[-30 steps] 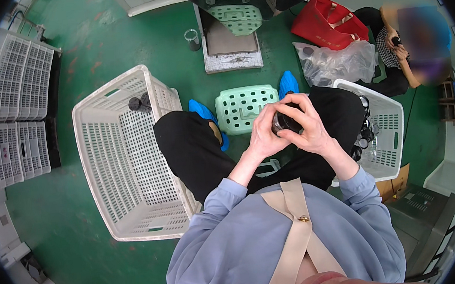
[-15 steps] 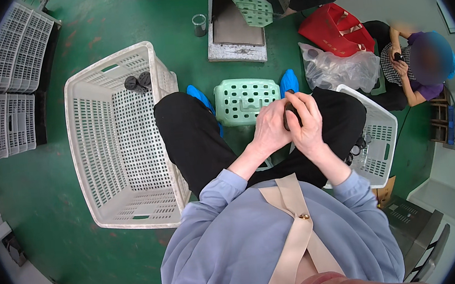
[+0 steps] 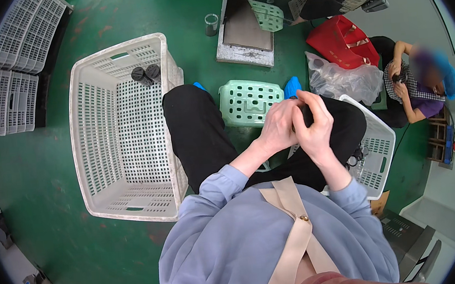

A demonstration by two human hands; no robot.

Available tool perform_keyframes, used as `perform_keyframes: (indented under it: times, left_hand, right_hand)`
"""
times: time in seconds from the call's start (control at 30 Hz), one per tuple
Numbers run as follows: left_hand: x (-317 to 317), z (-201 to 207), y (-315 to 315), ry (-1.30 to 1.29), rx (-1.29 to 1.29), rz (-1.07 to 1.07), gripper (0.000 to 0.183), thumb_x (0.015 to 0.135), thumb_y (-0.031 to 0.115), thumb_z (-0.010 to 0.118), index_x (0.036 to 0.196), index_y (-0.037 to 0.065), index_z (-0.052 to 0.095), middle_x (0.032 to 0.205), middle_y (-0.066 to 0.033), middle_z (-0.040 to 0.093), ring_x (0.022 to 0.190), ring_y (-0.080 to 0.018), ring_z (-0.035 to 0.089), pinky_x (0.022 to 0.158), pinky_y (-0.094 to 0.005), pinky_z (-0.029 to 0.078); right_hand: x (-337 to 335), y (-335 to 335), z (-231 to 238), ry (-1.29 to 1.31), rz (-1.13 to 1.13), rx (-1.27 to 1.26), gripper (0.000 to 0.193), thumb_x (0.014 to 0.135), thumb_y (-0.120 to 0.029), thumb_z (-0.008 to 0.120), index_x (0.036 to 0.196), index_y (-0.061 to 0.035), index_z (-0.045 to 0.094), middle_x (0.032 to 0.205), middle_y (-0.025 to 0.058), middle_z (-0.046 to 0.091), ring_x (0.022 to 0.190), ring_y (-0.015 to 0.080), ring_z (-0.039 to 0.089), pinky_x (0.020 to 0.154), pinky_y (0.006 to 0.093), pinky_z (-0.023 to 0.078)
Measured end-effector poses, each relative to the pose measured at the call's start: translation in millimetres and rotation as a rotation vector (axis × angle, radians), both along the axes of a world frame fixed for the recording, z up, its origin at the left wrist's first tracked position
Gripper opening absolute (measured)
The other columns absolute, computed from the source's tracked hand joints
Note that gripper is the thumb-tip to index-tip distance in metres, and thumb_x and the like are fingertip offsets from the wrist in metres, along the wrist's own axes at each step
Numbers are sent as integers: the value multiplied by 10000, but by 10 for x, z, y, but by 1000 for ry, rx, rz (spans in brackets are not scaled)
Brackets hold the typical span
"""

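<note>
In front of my body, above my right knee, my left hand [image 3: 278, 126] and my right hand [image 3: 315, 133] are closed together around a small dark object [image 3: 306, 114]. Only a dark patch of it shows between my fingers; the rest is hidden, so I cannot tell its kind. The large white perforated crate [image 3: 176, 147] to my left has two black cylindrical containers [image 3: 139, 75] standing side by side at its far end. On my right, a smaller white crate [image 3: 384, 151] contains clear and black cylindrical pieces [image 3: 356, 159].
A pale green slotted stool [image 3: 251, 102] is ahead between my feet. Past it stands a platform scale [image 3: 245, 55] with a clear cup [image 3: 211, 24] beside it. A red bag [image 3: 341, 40] and plastic bag [image 3: 342, 79] lie near a seated co-worker [image 3: 424, 76]. Stacked crates [image 3: 12, 99] stand far left.
My view has shifted slightly, so the scene sits a little differently. Both hands stay closed together, with the fingers repositioned; less of the dark object shows between them.
</note>
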State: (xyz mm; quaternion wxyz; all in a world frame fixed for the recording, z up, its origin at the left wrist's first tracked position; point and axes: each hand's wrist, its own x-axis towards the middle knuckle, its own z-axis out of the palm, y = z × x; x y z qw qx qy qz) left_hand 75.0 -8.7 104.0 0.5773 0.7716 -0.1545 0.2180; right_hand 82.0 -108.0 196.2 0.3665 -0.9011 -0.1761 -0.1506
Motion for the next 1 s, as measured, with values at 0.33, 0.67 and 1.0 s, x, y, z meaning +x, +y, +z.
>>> perform_keyframes:
  times: [0.33,0.67,1.0]
  left_hand:
    - [-51,63,4,13,-147,-325,520,666,163,820,1101,-7,592,926,-181,664,868,-405,684,729,-462,553]
    - [-62,309,176,131,-194,-288,484,716,164,802,1126,-2,605,957,-184,683,890,-382,701,757,-435,559]
    - [-18,65,45,56,-29,-37,467,767,138,790,1164,-5,590,1031,-178,678,967,-385,685,816,-460,552]
  right_hand:
    - [85,-329,317,8,540,-104,417,700,-85,764,1105,-7,706,1109,188,715,1035,372,710,919,440,567]
    - [76,-301,519,48,500,-244,731,763,-248,808,1385,43,556,1395,235,591,1344,406,543,1135,533,401]
    - [22,-24,141,-52,-25,-58,374,778,-149,792,1111,-6,701,1106,157,723,993,340,706,873,413,566]
